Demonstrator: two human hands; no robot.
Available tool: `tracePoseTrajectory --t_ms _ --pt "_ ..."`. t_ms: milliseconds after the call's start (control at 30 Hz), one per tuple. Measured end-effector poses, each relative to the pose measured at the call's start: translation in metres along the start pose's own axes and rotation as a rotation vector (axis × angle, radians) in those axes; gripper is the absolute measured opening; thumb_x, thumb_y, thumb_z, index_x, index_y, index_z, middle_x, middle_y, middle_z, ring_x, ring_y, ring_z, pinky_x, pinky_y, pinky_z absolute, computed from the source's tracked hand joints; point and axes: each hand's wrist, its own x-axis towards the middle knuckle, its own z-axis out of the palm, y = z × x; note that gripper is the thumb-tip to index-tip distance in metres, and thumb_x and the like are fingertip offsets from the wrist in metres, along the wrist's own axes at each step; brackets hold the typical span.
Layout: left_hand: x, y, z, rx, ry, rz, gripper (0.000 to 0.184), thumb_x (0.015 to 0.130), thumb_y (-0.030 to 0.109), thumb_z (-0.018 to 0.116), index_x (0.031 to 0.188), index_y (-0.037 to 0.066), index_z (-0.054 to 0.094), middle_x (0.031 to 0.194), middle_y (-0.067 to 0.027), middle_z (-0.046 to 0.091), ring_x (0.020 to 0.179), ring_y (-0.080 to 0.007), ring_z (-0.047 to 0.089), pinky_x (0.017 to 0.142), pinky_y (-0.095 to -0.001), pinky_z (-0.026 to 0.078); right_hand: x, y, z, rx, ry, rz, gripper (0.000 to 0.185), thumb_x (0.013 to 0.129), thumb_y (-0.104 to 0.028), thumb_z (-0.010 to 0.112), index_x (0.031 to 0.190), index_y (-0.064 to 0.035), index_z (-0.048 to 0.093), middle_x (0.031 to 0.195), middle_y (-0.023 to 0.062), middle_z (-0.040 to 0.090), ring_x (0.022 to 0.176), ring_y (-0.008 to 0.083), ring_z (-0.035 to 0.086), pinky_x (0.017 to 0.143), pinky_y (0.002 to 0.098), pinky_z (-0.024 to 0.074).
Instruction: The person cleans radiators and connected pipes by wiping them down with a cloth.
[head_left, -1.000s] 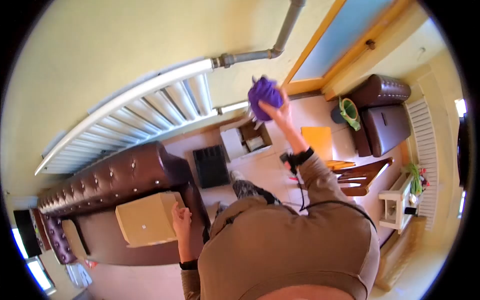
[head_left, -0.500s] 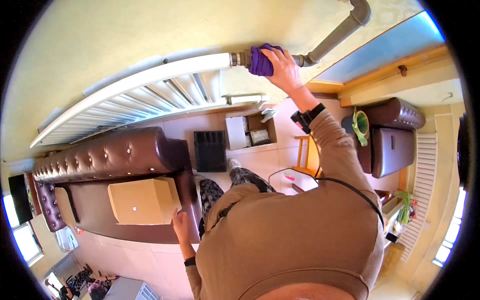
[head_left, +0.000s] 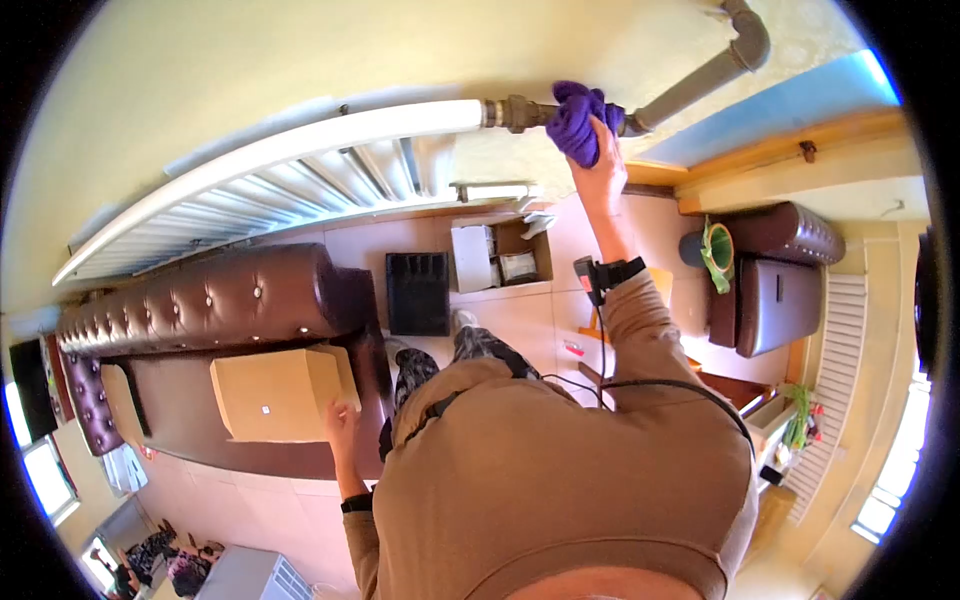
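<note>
Right hand (head_left: 599, 178): is clamping its fingers on the purple cloth (head_left: 577, 125).
Cloth's place: is sitting against the pipe (head_left: 700, 85), between the radiator (head_left: 310, 150) end and the bend.
Left hand (head_left: 342, 424): is curling loosely, nothing visibly held, near the cardboard box (head_left: 270, 393).
Pipe coverage: cloth is already touching; beyond the bend is lying uncovered.

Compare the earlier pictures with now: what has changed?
The right hand raised the purple cloth to the pipe, then moved it along, away from the radiator. Nothing was let go: the cloth stayed in that hand. The box stayed on the sofa, the left hand near it.
</note>
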Motion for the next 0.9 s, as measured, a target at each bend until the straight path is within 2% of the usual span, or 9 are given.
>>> tracePoseTrajectory --t_ms 33,133,233,333,433,467,567,767,900 --pt "0.004 -0.004 0.0 -0.021 -0.016 -0.002 0.044 0.084 0.013 0.056 0.124 0.005 0.039 0.093 -0.0065 0.057 0.071 -0.0123 0.058 0.053 -0.0222 0.043 -0.001 0.001 -0.003 0.014 -0.009 -0.01 0.055 0.064 -0.007 0.072 0.115 -0.0087 0.052 0.104 0.0141 0.06 0.095 0.0271 0.059 0.085 0.0339 0.0444" --pt "0.017 -0.037 0.001 0.064 0.035 0.047 0.045 0.083 0.013 0.058 0.124 0.003 0.04 0.094 -0.0083 0.058 0.068 -0.0135 0.058 0.056 -0.0244 0.045 0.008 -0.033 -0.016 0.602 -0.271 0.398 0.052 0.066 -0.013 0.076 0.112 -0.0059 0.053 0.1 0.0089 0.062 0.095 0.0159 0.058 0.086 0.028 0.0433" --pt "0.013 -0.036 0.0 0.096 0.038 0.128 0.045 0.083 0.012 0.057 0.124 0.004 0.041 0.095 -0.0102 0.059 0.069 -0.015 0.059 0.06 -0.0262 0.047 0.022 -0.086 -0.016 0.543 -0.228 0.294 0.054 0.065 -0.012 0.076 0.113 -0.0058 0.052 0.102 0.0103 0.061 0.096 0.0177 0.058 0.085 0.0282 0.0435" --pt "0.006 -0.027 -0.001 0.009 0.084 0.057 0.047 0.082 0.013 0.058 0.125 0.007 0.041 0.092 -0.0095 0.06 0.07 -0.0158 0.06 0.062 -0.026 0.048 0.032 -0.108 0.015 0.33 -0.343 -0.216 0.065 0.057 -0.013 0.076 0.117 -0.0108 0.05 0.11 0.0173 0.056 0.105 0.0341 0.052 0.09 0.0396 0.0414" --pt "-0.006 -0.026 -0.006 0.087 0.174 0.029 0.048 0.082 0.014 0.059 0.126 0.01 0.041 0.093 -0.0091 0.061 0.073 -0.0158 0.061 0.064 -0.027 0.048 0.025 -0.123 0.067 0.004 -0.364 -0.6 0.071 0.057 -0.025 0.076 0.121 -0.0138 0.047 0.111 0.0175 0.054 0.107 0.0373 0.048 0.097 0.047 0.0319" --pt "-0.01 -0.033 -0.008 0.021 0.18 0.029 0.047 0.081 0.016 0.059 0.124 0.01 0.042 0.094 -0.009 0.061 0.077 -0.0178 0.061 0.067 -0.0302 0.048 0.025 -0.128 0.078 -0.05 -0.299 -0.65 0.071 0.058 -0.025 0.075 0.122 -0.0142 0.046 0.11 0.0154 0.055 0.1 0.0361 0.051 0.093 0.0443 0.0371" --pt "-0.008 -0.068 -0.008 0.16 0.23 -0.012 0.046 0.081 0.017 0.06 0.123 0.01 0.043 0.094 -0.0098 0.062 0.082 -0.0218 0.061 0.072 -0.0329 0.048 0.035 -0.146 0.116 0.073 -0.393 -0.656 0.069 0.06 -0.024 0.074 0.122 -0.0142 0.045 0.109 0.0137 0.056 0.094 0.0335 0.053 0.087 0.0424 0.0414" --pt "0.022 -0.013 0.01 0.292 0.157 0.119 0.046 0.079 0.017 0.062 0.121 0.008 0.044 0.094 -0.0125 0.06 0.081 -0.0246 0.061 0.071 -0.0356 0.048 0.034 -0.209 0.155 0.055 -0.514 -0.655 0.066 0.06 -0.025 0.074 0.12 -0.0178 0.047 0.098 0.0073 0.057 0.091 0.0277 0.056 0.081 0.0385 0.044" --pt "0.055 0.071 0.038 0.436 0.125 0.555 0.046 0.081 0.017 0.059 0.124 0.009 0.043 0.099 -0.0097 0.058 0.072 -0.021 0.06 0.068 -0.0336 0.047 0.028 -0.203 0.164 0.153 -0.354 -0.685 0.063 0.061 -0.024 0.073 0.12 -0.021 0.049 0.094 0.0059 0.057 0.087 0.027 0.056 0.078 0.0382 0.0449"
